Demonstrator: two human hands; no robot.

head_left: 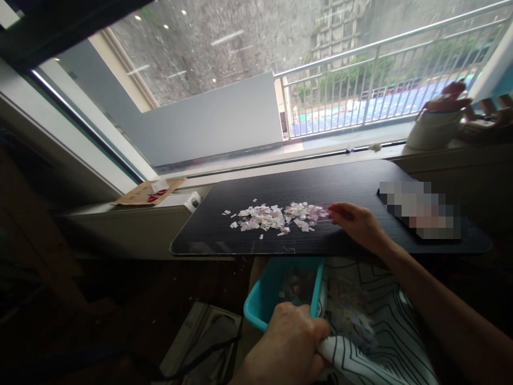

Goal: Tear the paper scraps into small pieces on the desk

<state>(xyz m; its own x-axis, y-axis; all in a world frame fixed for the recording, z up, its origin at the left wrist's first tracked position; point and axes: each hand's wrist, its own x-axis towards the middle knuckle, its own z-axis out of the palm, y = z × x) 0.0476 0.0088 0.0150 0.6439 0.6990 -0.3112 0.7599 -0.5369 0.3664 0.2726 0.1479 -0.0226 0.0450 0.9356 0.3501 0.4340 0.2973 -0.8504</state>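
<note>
On the dark tabletop (224, 238) lies a loose heap of small white paper scraps (262, 217). My right hand (356, 222) is closed on a clear, pink-tinged plastic piece (319, 213) at the heap's right side; its exact kind is hard to make out. Below the table edge, my left hand (290, 337) grips a bunched fold of white cloth with dark lines (356, 358), close against the rim of a teal bin (256, 313). Scraps sit inside the bin, and more rest on the spread cloth.
A pixelated object (420, 211) lies at the table's right. On the left ledge are red-handled scissors (158, 195) on a brown paper envelope (136, 195). A whitish container (435, 128) stands on the sill at right, before the window. A person's hand shows at far right.
</note>
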